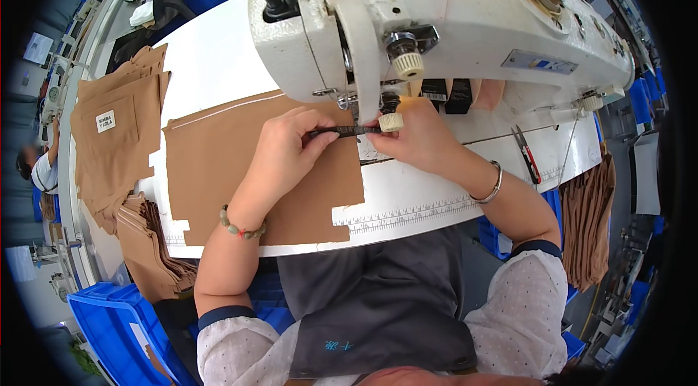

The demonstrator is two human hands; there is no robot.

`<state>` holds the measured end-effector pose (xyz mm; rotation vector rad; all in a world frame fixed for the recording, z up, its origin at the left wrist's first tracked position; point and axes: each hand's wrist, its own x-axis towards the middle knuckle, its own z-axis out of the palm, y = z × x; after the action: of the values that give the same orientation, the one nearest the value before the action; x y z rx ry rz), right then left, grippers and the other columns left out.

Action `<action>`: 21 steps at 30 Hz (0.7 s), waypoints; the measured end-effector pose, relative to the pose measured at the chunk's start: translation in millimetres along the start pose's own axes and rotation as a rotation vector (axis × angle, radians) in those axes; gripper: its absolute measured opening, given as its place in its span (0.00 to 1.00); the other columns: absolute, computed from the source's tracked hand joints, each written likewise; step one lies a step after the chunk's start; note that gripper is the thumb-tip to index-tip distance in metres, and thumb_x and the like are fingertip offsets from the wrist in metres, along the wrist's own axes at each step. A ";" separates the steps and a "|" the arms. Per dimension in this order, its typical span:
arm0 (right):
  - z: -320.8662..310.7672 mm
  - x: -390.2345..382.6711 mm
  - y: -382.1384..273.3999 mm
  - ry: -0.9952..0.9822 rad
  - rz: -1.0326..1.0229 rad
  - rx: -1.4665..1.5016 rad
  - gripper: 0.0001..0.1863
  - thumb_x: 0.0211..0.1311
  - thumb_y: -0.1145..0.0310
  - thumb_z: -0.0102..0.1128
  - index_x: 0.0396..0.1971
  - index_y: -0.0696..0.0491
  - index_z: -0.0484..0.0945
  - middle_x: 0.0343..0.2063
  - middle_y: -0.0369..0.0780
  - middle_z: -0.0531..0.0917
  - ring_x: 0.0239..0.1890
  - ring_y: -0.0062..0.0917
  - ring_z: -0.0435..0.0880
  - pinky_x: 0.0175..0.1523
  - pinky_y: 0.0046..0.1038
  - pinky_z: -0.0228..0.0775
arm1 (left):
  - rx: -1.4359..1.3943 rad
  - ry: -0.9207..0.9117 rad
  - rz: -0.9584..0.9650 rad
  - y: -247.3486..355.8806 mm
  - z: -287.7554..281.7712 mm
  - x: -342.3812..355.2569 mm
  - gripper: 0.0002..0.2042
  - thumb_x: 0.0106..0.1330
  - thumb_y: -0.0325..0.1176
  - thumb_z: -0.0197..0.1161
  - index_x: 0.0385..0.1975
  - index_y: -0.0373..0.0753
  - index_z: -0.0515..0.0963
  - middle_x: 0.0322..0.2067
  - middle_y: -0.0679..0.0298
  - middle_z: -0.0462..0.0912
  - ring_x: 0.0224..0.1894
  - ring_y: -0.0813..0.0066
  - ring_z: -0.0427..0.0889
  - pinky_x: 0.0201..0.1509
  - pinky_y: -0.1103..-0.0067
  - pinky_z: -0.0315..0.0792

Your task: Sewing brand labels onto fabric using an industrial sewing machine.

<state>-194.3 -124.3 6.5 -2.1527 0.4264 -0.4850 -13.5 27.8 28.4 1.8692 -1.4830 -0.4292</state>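
My left hand (287,142) pinches one end of a narrow dark strip (345,130) just in front of the sewing machine's presser foot area. The other end of the strip is between the fingers of my right hand (422,140), partly hidden by the machine's cream knob (391,122). Under my left hand and wrist lies a flat brown fabric panel (211,175) with notched lower corners and a pale line near its far edge. The white sewing machine (451,15) stands over the strip, and its needle is hard to make out.
Red-and-black thread snips (527,157) lie on the white table (436,193), right of my right wrist. Brown fabric pieces (109,146) are stacked at the left, and more brown fabric (587,219) hangs at the right. A blue crate (109,313) stands lower left.
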 end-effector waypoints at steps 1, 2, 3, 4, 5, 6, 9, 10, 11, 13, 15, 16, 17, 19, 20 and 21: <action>-0.1 0.1 0.4 0.000 0.001 0.001 0.10 0.51 0.69 0.68 0.22 0.61 0.78 0.15 0.44 0.79 0.17 0.33 0.80 0.26 0.31 0.70 | -0.003 -0.003 -0.003 -0.2 0.0 -0.2 0.09 0.60 0.28 0.73 0.38 0.32 0.86 0.19 0.61 0.77 0.20 0.79 0.72 0.26 0.79 0.68; -0.3 0.2 0.8 -0.002 0.002 -0.013 0.10 0.51 0.69 0.68 0.22 0.61 0.78 0.15 0.44 0.80 0.17 0.33 0.80 0.26 0.31 0.70 | -0.003 -0.004 -0.002 -0.1 0.0 -0.2 0.09 0.60 0.28 0.73 0.38 0.32 0.86 0.19 0.61 0.77 0.20 0.79 0.72 0.26 0.79 0.68; -0.7 0.3 1.3 -0.008 0.014 -0.029 0.10 0.51 0.69 0.67 0.23 0.60 0.78 0.15 0.44 0.80 0.17 0.33 0.80 0.26 0.31 0.70 | -0.002 0.000 -0.008 0.3 -0.1 0.2 0.09 0.60 0.28 0.73 0.38 0.33 0.86 0.20 0.61 0.78 0.20 0.79 0.73 0.25 0.79 0.68; -0.7 0.6 1.8 -0.005 0.002 -0.028 0.10 0.51 0.69 0.67 0.23 0.60 0.78 0.15 0.44 0.80 0.17 0.33 0.80 0.26 0.31 0.70 | 0.000 0.004 -0.013 1.2 -0.4 0.4 0.09 0.60 0.28 0.74 0.38 0.33 0.86 0.21 0.61 0.79 0.20 0.80 0.74 0.25 0.80 0.68; -0.7 0.8 2.1 -0.010 0.012 -0.034 0.09 0.51 0.70 0.68 0.23 0.61 0.79 0.15 0.44 0.80 0.16 0.31 0.80 0.26 0.30 0.70 | -0.001 0.006 -0.013 2.7 -0.8 0.7 0.09 0.60 0.28 0.74 0.38 0.33 0.86 0.21 0.61 0.79 0.20 0.80 0.74 0.25 0.80 0.68; -0.3 1.0 2.3 -0.018 0.037 -0.043 0.09 0.51 0.71 0.68 0.23 0.61 0.79 0.15 0.43 0.80 0.16 0.30 0.80 0.26 0.29 0.70 | 0.025 0.022 0.029 4.6 -1.4 0.7 0.09 0.59 0.29 0.75 0.37 0.34 0.86 0.23 0.62 0.81 0.21 0.78 0.75 0.27 0.79 0.70; 2.5 -1.7 0.5 -0.024 0.110 0.118 0.09 0.52 0.71 0.69 0.24 0.60 0.80 0.17 0.42 0.82 0.18 0.25 0.81 0.27 0.26 0.71 | 0.099 0.113 0.167 12.2 -1.6 0.4 0.08 0.56 0.30 0.75 0.34 0.37 0.85 0.27 0.63 0.84 0.27 0.71 0.78 0.36 0.74 0.72; 3.7 -3.0 -0.8 -0.026 0.091 0.122 0.09 0.52 0.71 0.69 0.24 0.60 0.80 0.17 0.42 0.82 0.18 0.25 0.81 0.27 0.26 0.71 | 0.155 0.175 0.248 14.6 -1.2 -0.2 0.08 0.55 0.31 0.75 0.32 0.39 0.84 0.29 0.63 0.85 0.33 0.65 0.80 0.43 0.70 0.72; 4.9 -4.3 -2.5 -0.070 0.142 0.276 0.08 0.52 0.71 0.70 0.26 0.60 0.81 0.19 0.42 0.83 0.20 0.23 0.82 0.28 0.24 0.71 | 0.147 0.188 0.262 16.7 -0.9 -1.5 0.08 0.55 0.31 0.75 0.32 0.39 0.84 0.29 0.63 0.85 0.33 0.65 0.80 0.43 0.70 0.72; 4.9 -5.5 -6.0 -0.118 0.196 0.433 0.08 0.52 0.71 0.70 0.27 0.59 0.81 0.22 0.42 0.85 0.22 0.21 0.83 0.29 0.23 0.72 | 0.068 0.016 0.198 19.8 -0.6 -5.4 0.07 0.55 0.31 0.75 0.30 0.39 0.84 0.29 0.64 0.86 0.33 0.65 0.80 0.47 0.69 0.71; 2.1 -6.0 -10.3 -0.265 0.315 0.442 0.08 0.54 0.69 0.70 0.29 0.57 0.81 0.26 0.41 0.86 0.24 0.22 0.83 0.32 0.23 0.74 | 0.030 -0.051 0.193 19.0 -4.0 -4.9 0.06 0.55 0.29 0.75 0.30 0.37 0.85 0.29 0.63 0.85 0.31 0.68 0.80 0.43 0.73 0.72; -1.4 -7.7 -12.6 -0.260 0.259 0.483 0.08 0.54 0.69 0.70 0.29 0.57 0.81 0.26 0.41 0.86 0.24 0.22 0.83 0.32 0.23 0.74 | -0.008 -0.117 0.195 18.7 -7.3 -5.4 0.06 0.56 0.27 0.75 0.30 0.35 0.85 0.28 0.62 0.85 0.28 0.71 0.80 0.40 0.77 0.73; -5.9 -10.1 -14.8 -0.302 0.082 0.295 0.09 0.53 0.69 0.71 0.28 0.56 0.81 0.26 0.39 0.84 0.25 0.23 0.83 0.32 0.25 0.74 | -0.005 -0.117 0.191 19.0 -11.9 -6.9 0.06 0.56 0.27 0.75 0.30 0.35 0.85 0.28 0.62 0.85 0.28 0.71 0.80 0.40 0.77 0.73; -8.0 -13.8 -19.0 -0.337 -0.100 0.106 0.09 0.52 0.68 0.72 0.28 0.55 0.80 0.25 0.38 0.83 0.27 0.23 0.83 0.31 0.26 0.75 | -0.343 -0.108 -0.066 20.0 -24.9 -10.0 0.05 0.56 0.25 0.74 0.29 0.34 0.84 0.27 0.65 0.83 0.28 0.78 0.78 0.36 0.81 0.69; -5.0 -17.1 -21.5 -0.312 -0.380 -0.094 0.11 0.51 0.66 0.73 0.27 0.54 0.79 0.24 0.36 0.80 0.29 0.23 0.82 0.31 0.29 0.75 | -0.331 -0.065 0.013 21.0 -35.0 -13.0 0.02 0.58 0.21 0.71 0.29 0.34 0.85 0.24 0.65 0.82 0.28 0.82 0.77 0.31 0.83 0.69; -1.4 -20.7 -23.2 -0.296 -0.647 -0.299 0.12 0.49 0.64 0.74 0.26 0.53 0.79 0.23 0.35 0.77 0.30 0.23 0.81 0.30 0.31 0.75 | -0.327 -0.062 0.013 22.9 -44.7 -17.0 0.02 0.58 0.21 0.71 0.29 0.34 0.85 0.24 0.65 0.82 0.28 0.82 0.77 0.31 0.83 0.69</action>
<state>-209.9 -102.5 22.3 -2.5902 -0.4053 -0.4574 -6.0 55.8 72.8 1.5994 -1.3702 -0.6846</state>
